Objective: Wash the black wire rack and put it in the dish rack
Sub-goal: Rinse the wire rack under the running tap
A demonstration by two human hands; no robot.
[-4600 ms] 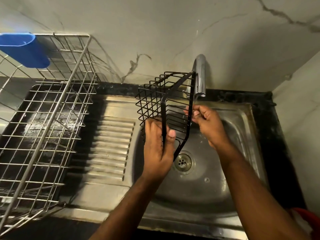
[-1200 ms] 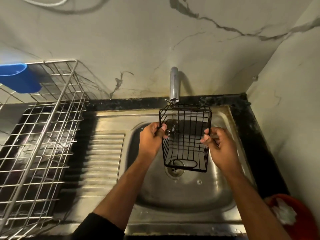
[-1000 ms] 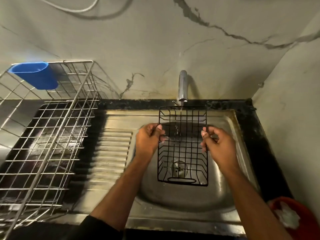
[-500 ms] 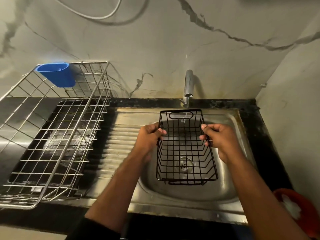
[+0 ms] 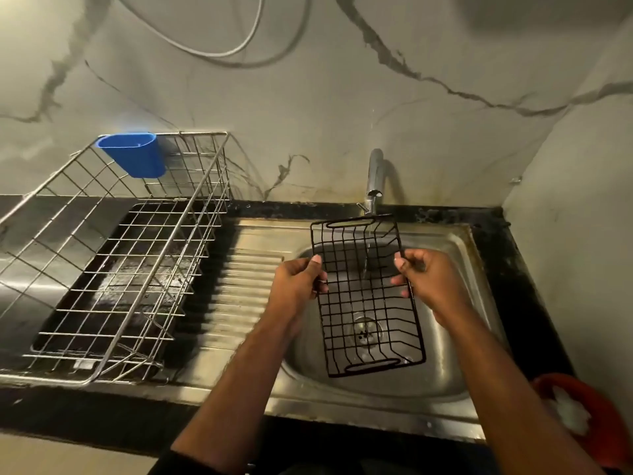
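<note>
The black wire rack [image 5: 368, 296] is held over the steel sink [image 5: 455, 358], its open side facing me, long axis running away from me. My left hand [image 5: 298, 286] grips its left rim and my right hand [image 5: 428, 279] grips its right rim. A thin stream of water falls from the tap [image 5: 374, 176] through the rack's far end. The silver dish rack [image 5: 113, 262] stands on the counter to the left of the sink.
A blue plastic cup [image 5: 132, 154] hangs on the dish rack's back edge. The ribbed drainboard [image 5: 236, 296] lies between dish rack and basin. The drain [image 5: 364, 332] shows through the rack. A red tub [image 5: 589, 413] sits at lower right. Marble walls close in behind and right.
The rack has been turned in both hands under the running water, from tilted upright to lying flatter with its open side up. My view has shifted left, showing more of the dish rack.
</note>
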